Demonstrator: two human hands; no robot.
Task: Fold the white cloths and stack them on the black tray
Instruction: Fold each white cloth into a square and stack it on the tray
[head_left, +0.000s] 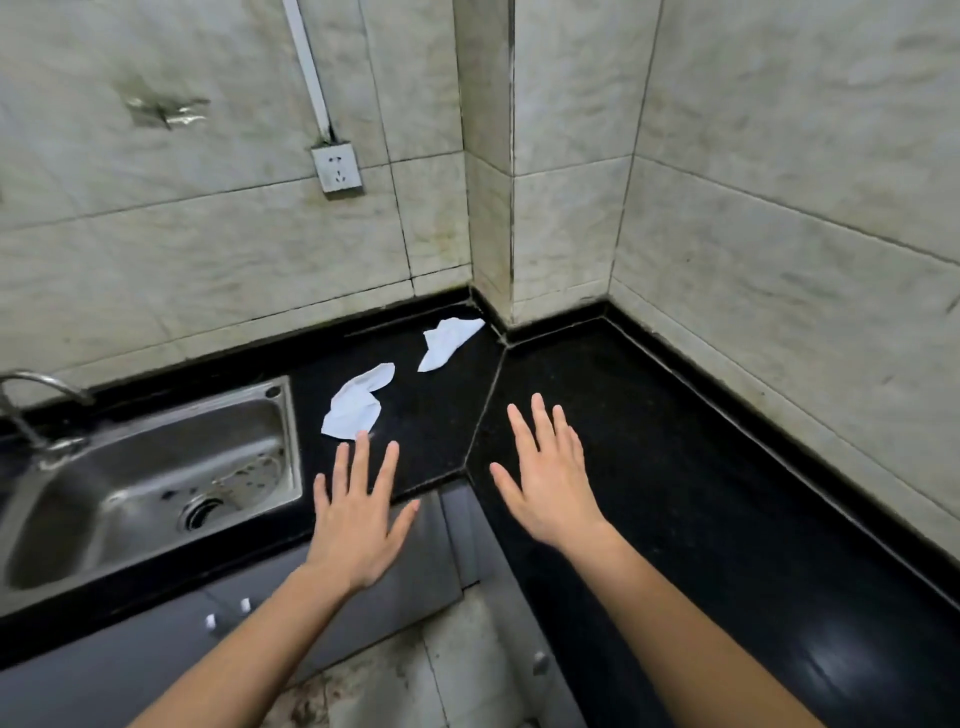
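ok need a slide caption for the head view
Open left hand and right hand held over a black stone counter, near crumpled white cloth and far crumpled white cloth not yet folded

A stainless steel sink (130, 457) sits in the black stone countertop (649, 441) to my left, its faucet (36, 387) at the far left edge and its drain (200, 512) near the basin's front. A wall socket (336, 169) hangs under a white cable conduit (306, 57) on the marbled tile wall (779, 208). Grey cabinet doors (410, 561) stand below me.
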